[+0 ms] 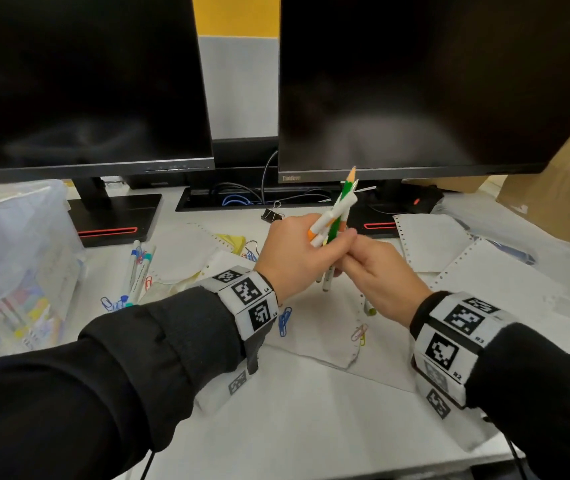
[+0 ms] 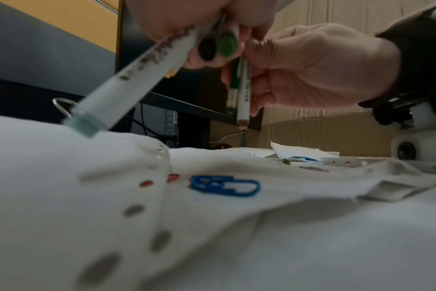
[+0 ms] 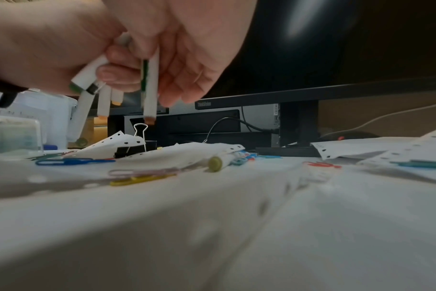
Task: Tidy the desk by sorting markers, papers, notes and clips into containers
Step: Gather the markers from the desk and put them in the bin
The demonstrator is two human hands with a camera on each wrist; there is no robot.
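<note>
Left hand [image 1: 290,251]: clamped round a loose bundle of markers [image 1: 337,213], held above the worktop [image 1: 311,410] centre.
Right hand [image 1: 377,271]: fingers pinch the bundle's lower ends.
Risk: the markers sit splayed and uneven; one could slip onto the papers [image 1: 432,240] in any transfer.
Container: clear tub [image 1: 17,237] at 9 o'clock, already holding coloured markers; other contents indistinct.
Outstanding: paper clips [image 1: 284,320], binder clip [image 1: 271,213].

"ThinkVision" on right monitor bezel [image 1: 291,178]; "R2", "R3" on right wristband [image 1: 456,344]
</note>
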